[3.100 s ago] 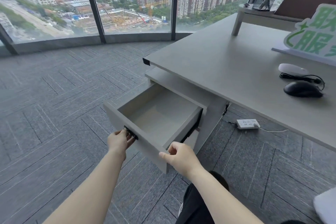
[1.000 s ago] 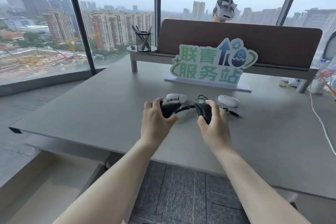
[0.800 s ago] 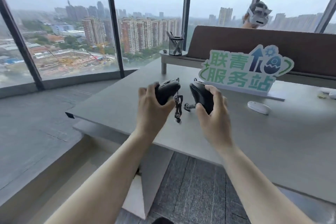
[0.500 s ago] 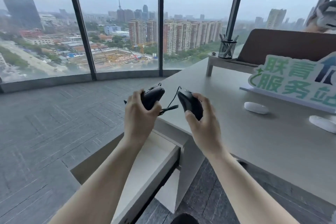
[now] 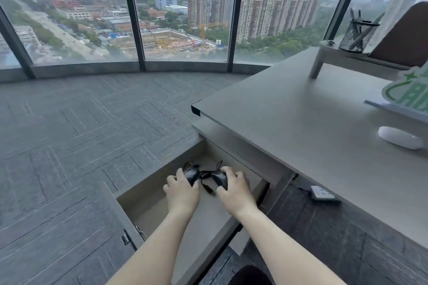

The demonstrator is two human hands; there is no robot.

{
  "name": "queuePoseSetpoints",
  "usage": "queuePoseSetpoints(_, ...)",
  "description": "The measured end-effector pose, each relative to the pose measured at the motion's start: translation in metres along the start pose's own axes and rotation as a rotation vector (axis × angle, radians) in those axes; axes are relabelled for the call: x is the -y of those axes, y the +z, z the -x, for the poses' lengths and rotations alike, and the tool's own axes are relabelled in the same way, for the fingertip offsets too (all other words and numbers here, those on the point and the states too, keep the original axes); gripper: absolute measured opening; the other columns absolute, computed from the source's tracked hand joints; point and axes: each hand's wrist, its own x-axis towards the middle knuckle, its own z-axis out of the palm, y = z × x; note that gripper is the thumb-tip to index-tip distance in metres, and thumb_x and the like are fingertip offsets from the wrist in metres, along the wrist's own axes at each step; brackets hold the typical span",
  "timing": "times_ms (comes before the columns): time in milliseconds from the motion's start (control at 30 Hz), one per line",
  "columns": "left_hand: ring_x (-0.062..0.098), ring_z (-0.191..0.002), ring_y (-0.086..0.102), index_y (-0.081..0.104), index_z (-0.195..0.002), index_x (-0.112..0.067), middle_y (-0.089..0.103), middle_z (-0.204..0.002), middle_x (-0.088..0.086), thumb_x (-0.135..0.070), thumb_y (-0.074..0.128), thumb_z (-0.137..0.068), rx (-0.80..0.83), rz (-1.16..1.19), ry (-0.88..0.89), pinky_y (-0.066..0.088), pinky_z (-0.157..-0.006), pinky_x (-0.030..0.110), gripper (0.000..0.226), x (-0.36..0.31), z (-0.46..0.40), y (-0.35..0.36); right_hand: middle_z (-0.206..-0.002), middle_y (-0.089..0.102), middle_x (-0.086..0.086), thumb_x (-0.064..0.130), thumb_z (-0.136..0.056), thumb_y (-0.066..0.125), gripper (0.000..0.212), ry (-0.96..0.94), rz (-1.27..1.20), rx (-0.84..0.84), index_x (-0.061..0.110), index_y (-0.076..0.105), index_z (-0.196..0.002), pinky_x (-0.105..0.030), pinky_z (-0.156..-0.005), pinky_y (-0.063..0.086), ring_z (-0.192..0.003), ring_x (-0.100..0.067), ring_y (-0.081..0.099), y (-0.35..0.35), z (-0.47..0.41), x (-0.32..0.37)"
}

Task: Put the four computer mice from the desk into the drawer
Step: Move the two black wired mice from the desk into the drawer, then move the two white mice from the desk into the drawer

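Observation:
The grey drawer (image 5: pixel 129 194) under the desk stands pulled out. Both my hands are down inside it. My left hand (image 5: pixel 181 188) grips a black wired mouse (image 5: pixel 191 174), and my right hand (image 5: pixel 234 188) grips a second black wired mouse (image 5: pixel 219 179). Their black cables (image 5: pixel 205 177) tangle between the two mice. Whether the mice rest on the drawer floor I cannot tell. A white mouse (image 5: pixel 400 137) lies on the grey desk (image 5: pixel 301 122) at the far right. The fourth mouse is out of view.
A green and white sign (image 5: pixel 410 95) stands behind the white mouse. A mesh pen cup (image 5: pixel 356 34) sits on a raised shelf at the desk's back. A white power strip (image 5: pixel 322 194) lies on the carpet under the desk. Glass windows wall the far side.
Both hands lifted a black mouse each off the desk, carried them left and lowered them into the open drawer. My view swung down and left with them.

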Motion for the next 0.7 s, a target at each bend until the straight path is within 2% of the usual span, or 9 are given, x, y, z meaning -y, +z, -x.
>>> queuePoseSetpoints(200,0.04,-0.123,0.045,0.04,-0.137,-0.014,0.043,-0.134,0.018,-0.04,0.063,-0.086,0.081,-0.074,-0.082,0.04,-0.099,0.043,0.062,0.009,-0.019,0.038,-0.138,0.037,-0.018,0.016,-0.088,0.051,0.052,0.098,0.366,0.185,0.024,0.033,-0.137,-0.042,-0.089,0.045,-0.123,-0.035,0.04,0.032,-0.036,-0.006)
queuePoseSetpoints(333,0.036,-0.118,0.055,0.046,-0.127,-0.016,0.048,-0.128,0.015,-0.049,0.068,-0.077,0.11,-0.183,-0.102,0.045,-0.095,0.041,0.064,0.011,-0.024,0.052,-0.138,0.035,-0.017,0.013,-0.088,0.054,0.055,0.131,0.435,0.228,0.021,0.032,-0.138,-0.042,-0.09,0.046,-0.122,-0.035,0.043,0.047,-0.049,-0.011)
queuePoseSetpoints(467,0.038,-0.123,0.047,0.042,-0.13,-0.012,0.046,-0.131,0.017,-0.047,0.068,-0.079,0.139,-0.202,-0.081,0.043,-0.096,0.041,0.067,0.015,-0.023,0.064,-0.135,0.04,-0.017,0.011,-0.09,0.051,0.051,0.163,0.466,0.267,0.023,0.033,-0.136,-0.045,-0.093,0.047,-0.118,-0.036,0.049,0.053,-0.051,-0.02)
queuePoseSetpoints(600,0.039,-0.127,0.041,0.043,-0.133,-0.007,0.045,-0.136,0.019,-0.05,0.052,-0.09,0.095,-0.2,-0.044,0.036,-0.102,0.042,0.062,0.004,-0.016,0.05,-0.136,0.041,-0.016,0.013,-0.092,0.052,0.052,0.12,0.422,0.225,0.023,0.031,-0.139,-0.044,-0.09,0.047,-0.12,-0.034,0.047,0.04,-0.044,-0.011)
queuePoseSetpoints(700,0.036,-0.12,0.045,0.05,-0.133,-0.01,0.051,-0.131,0.017,-0.032,0.046,-0.096,-0.074,-0.028,0.136,0.039,-0.097,0.041,0.043,-0.022,-0.011,0.025,-0.133,0.047,-0.012,0.01,-0.092,0.045,0.047,-0.013,0.269,0.024,0.019,0.038,-0.137,-0.04,-0.083,0.048,-0.114,-0.033,0.052,0.003,-0.03,0.002)
